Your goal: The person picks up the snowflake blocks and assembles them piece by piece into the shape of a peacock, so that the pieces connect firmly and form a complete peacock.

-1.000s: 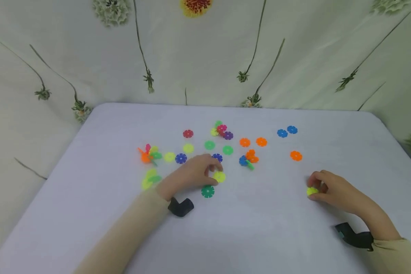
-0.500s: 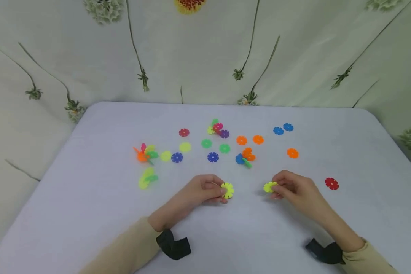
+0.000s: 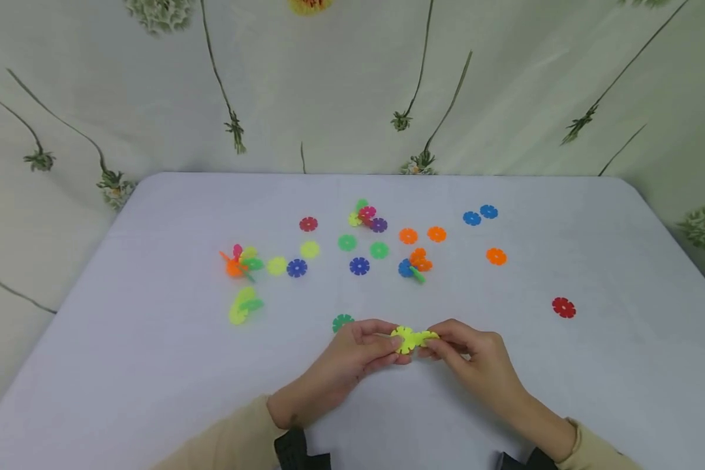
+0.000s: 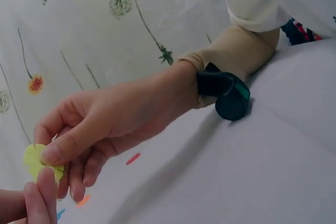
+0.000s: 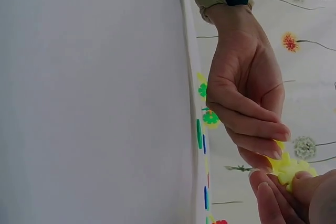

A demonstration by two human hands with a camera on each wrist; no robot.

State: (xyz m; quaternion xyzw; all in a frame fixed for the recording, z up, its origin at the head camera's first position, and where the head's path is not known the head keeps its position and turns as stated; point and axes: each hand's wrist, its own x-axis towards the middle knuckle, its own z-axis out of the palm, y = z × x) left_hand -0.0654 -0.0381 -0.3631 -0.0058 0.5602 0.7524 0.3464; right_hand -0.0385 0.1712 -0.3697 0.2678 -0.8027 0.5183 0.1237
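Low over the near middle of the table, my two hands meet in the head view. My left hand (image 3: 361,352) pinches a yellow notched interlocking disc (image 3: 405,340) between thumb and fingers. A second yellow disc (image 3: 427,336) is pinched edge-on by my right hand (image 3: 482,362). The discs overlap at their edges, set at an angle to each other. In the left wrist view the right hand (image 4: 110,119) grips yellow plastic (image 4: 34,156) beside the left fingertips. The right wrist view shows the left hand (image 5: 247,85) opposite the right thumb, yellow discs (image 5: 291,170) between them.
A green disc (image 3: 342,322) lies just behind the left hand. Farther back are several loose discs and joined clusters, including an orange-and-blue cluster (image 3: 417,262) and a yellow-green one (image 3: 245,305). A red disc (image 3: 564,307) lies to the right.
My right hand has travelled left with its yellow disc, uncovering the red disc. My left hand has drawn its disc nearer and rightward, and the two discs now meet.
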